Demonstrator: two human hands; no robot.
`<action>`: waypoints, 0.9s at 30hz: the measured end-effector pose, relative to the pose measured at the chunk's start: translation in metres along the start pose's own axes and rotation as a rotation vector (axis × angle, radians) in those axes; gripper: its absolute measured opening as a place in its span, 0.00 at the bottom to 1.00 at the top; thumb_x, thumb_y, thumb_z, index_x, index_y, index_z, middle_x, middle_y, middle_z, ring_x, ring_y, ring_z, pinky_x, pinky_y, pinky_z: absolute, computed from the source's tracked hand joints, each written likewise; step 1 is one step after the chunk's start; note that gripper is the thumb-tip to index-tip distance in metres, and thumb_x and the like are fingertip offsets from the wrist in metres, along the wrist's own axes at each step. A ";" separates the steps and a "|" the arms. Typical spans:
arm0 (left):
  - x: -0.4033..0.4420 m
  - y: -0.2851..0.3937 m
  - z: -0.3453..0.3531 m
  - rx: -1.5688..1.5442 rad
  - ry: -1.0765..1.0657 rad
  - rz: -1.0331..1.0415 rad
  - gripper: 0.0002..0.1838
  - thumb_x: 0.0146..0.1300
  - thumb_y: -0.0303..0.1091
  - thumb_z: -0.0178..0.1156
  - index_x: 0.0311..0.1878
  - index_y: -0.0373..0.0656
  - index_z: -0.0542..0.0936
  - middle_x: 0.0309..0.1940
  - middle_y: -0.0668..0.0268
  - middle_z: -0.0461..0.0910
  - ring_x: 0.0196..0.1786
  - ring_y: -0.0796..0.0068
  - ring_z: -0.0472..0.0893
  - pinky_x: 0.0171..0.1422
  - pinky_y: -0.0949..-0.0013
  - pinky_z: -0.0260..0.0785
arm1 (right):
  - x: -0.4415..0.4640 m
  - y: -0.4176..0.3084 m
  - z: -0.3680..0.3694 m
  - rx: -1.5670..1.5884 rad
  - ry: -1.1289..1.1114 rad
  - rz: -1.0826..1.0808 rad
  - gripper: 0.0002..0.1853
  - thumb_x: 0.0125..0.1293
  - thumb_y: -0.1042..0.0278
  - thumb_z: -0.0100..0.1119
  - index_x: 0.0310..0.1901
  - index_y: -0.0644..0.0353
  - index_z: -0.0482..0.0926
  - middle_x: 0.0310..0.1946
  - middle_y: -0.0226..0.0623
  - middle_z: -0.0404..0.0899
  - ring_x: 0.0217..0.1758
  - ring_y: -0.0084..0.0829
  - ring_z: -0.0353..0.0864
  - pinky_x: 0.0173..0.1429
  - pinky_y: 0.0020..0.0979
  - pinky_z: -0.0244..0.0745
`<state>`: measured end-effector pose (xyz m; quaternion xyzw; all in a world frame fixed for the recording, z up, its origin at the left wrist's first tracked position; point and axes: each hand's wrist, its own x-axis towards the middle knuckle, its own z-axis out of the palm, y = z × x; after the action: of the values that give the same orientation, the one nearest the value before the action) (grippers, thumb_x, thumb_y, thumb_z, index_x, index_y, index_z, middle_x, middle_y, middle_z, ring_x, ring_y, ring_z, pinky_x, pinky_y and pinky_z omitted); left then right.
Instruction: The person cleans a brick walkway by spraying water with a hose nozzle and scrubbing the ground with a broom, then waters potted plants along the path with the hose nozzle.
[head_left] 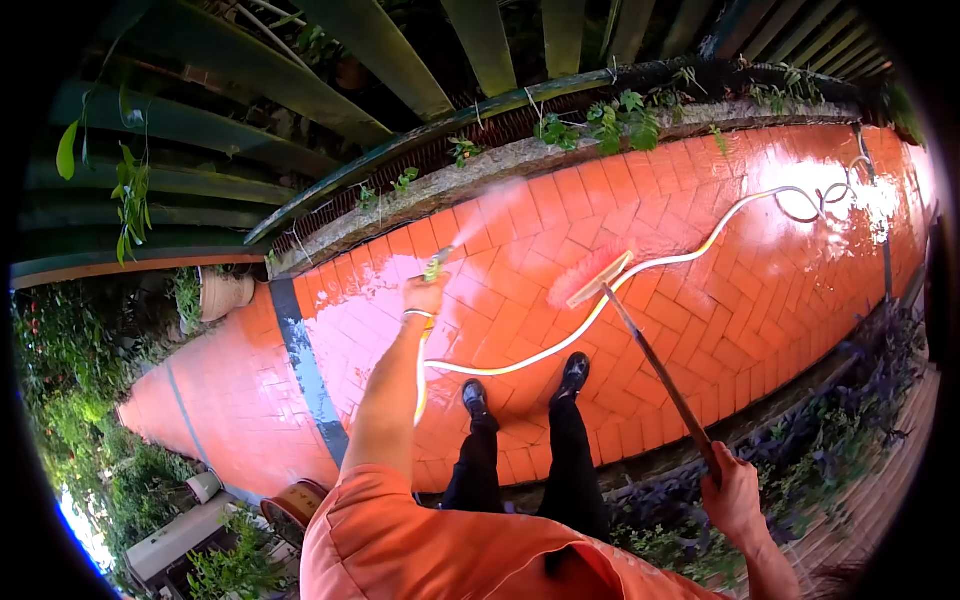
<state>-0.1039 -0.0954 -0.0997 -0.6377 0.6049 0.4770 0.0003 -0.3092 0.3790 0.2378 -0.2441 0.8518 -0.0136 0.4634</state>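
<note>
Already, the paving [710, 330] is wet. Left hand [425, 294] grips a spraying nozzle [436, 264], right hand [734, 496] a broom [640, 340]; what remains is unclear.

Lit brightly by daylight across the wet paving [720, 320], burnt out to white glare at upper right and mirrored in pale lilac patches at centre left. Dim to near black between the slats of the fence [482, 45]. Bowed strongly by the wide lens, masked black at the corners, fringed blue at lower left, and softened around the brush [601, 280].
</note>
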 end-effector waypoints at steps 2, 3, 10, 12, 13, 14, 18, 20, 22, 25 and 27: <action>-0.003 0.017 0.035 -0.025 -0.082 0.161 0.21 0.52 0.48 0.63 0.17 0.39 0.76 0.09 0.65 0.72 0.11 0.74 0.71 0.17 0.65 0.61 | 0.001 -0.001 -0.001 -0.002 -0.015 0.017 0.28 0.64 0.71 0.55 0.64 0.68 0.61 0.41 0.51 0.76 0.34 0.48 0.79 0.30 0.50 0.73; -0.009 0.031 0.050 -0.029 -0.084 0.167 0.21 0.52 0.48 0.63 0.17 0.39 0.76 0.09 0.65 0.72 0.11 0.74 0.71 0.17 0.65 0.61 | 0.001 0.000 -0.002 0.018 0.002 -0.003 0.28 0.64 0.71 0.55 0.64 0.67 0.61 0.40 0.51 0.76 0.34 0.49 0.79 0.30 0.50 0.73; -0.004 0.040 0.032 -0.211 -0.102 0.015 0.16 0.50 0.43 0.67 0.17 0.43 0.76 0.09 0.68 0.70 0.10 0.78 0.67 0.13 0.68 0.57 | 0.000 0.021 0.002 0.040 0.031 -0.013 0.27 0.64 0.71 0.54 0.64 0.65 0.61 0.34 0.50 0.76 0.30 0.48 0.78 0.27 0.50 0.70; -0.005 0.036 0.022 -0.093 -0.047 0.012 0.17 0.50 0.43 0.67 0.17 0.42 0.76 0.09 0.68 0.70 0.11 0.77 0.68 0.14 0.68 0.59 | 0.000 0.019 0.001 0.060 0.030 -0.008 0.27 0.64 0.71 0.54 0.64 0.65 0.61 0.34 0.50 0.76 0.30 0.48 0.77 0.26 0.50 0.70; -0.002 0.029 0.029 -0.092 -0.063 0.064 0.16 0.50 0.44 0.67 0.20 0.40 0.78 0.10 0.68 0.71 0.11 0.76 0.69 0.15 0.67 0.59 | 0.000 0.016 0.001 0.076 0.030 -0.005 0.27 0.64 0.71 0.54 0.64 0.64 0.62 0.33 0.50 0.76 0.30 0.48 0.77 0.26 0.50 0.69; -0.002 0.026 0.041 -0.087 -0.064 0.065 0.16 0.50 0.44 0.67 0.20 0.40 0.78 0.10 0.68 0.71 0.11 0.76 0.69 0.15 0.67 0.59 | 0.001 0.010 -0.001 0.081 0.029 -0.004 0.27 0.64 0.71 0.54 0.64 0.64 0.62 0.33 0.50 0.76 0.30 0.48 0.77 0.26 0.50 0.69; -0.013 0.043 0.094 -0.071 -0.124 0.313 0.17 0.53 0.40 0.67 0.16 0.46 0.72 0.09 0.72 0.67 0.09 0.81 0.64 0.11 0.73 0.55 | 0.001 0.005 -0.004 0.096 0.015 0.019 0.27 0.63 0.72 0.55 0.64 0.63 0.62 0.33 0.50 0.76 0.29 0.49 0.77 0.27 0.52 0.68; -0.025 0.050 0.094 -0.051 -0.131 0.327 0.17 0.53 0.40 0.66 0.16 0.46 0.72 0.09 0.72 0.68 0.09 0.81 0.65 0.12 0.73 0.56 | -0.003 0.017 0.004 0.118 0.036 0.013 0.27 0.62 0.73 0.55 0.64 0.63 0.63 0.33 0.50 0.76 0.29 0.49 0.77 0.27 0.52 0.67; -0.034 0.060 0.071 -0.160 -0.098 0.179 0.16 0.54 0.39 0.66 0.17 0.46 0.73 0.09 0.72 0.68 0.09 0.81 0.65 0.11 0.73 0.55 | -0.005 0.032 0.016 0.158 0.069 -0.024 0.27 0.61 0.75 0.55 0.63 0.62 0.64 0.33 0.51 0.76 0.29 0.51 0.77 0.27 0.52 0.66; -0.005 0.022 0.054 -0.093 -0.058 0.139 0.16 0.52 0.41 0.67 0.19 0.41 0.77 0.11 0.68 0.71 0.12 0.79 0.69 0.16 0.69 0.59 | -0.005 0.031 0.018 0.175 0.048 0.006 0.26 0.60 0.75 0.55 0.62 0.63 0.64 0.34 0.52 0.76 0.30 0.51 0.77 0.27 0.52 0.66; -0.019 0.034 0.057 -0.097 -0.111 0.105 0.14 0.53 0.38 0.66 0.18 0.45 0.75 0.10 0.71 0.68 0.09 0.81 0.65 0.11 0.73 0.55 | -0.005 0.029 0.019 0.184 0.064 0.010 0.26 0.60 0.75 0.55 0.62 0.64 0.64 0.34 0.53 0.76 0.30 0.51 0.77 0.27 0.51 0.66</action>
<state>-0.1614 -0.0572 -0.1000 -0.5772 0.6126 0.5395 -0.0221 -0.3030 0.4108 0.2235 -0.1958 0.8624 -0.0974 0.4566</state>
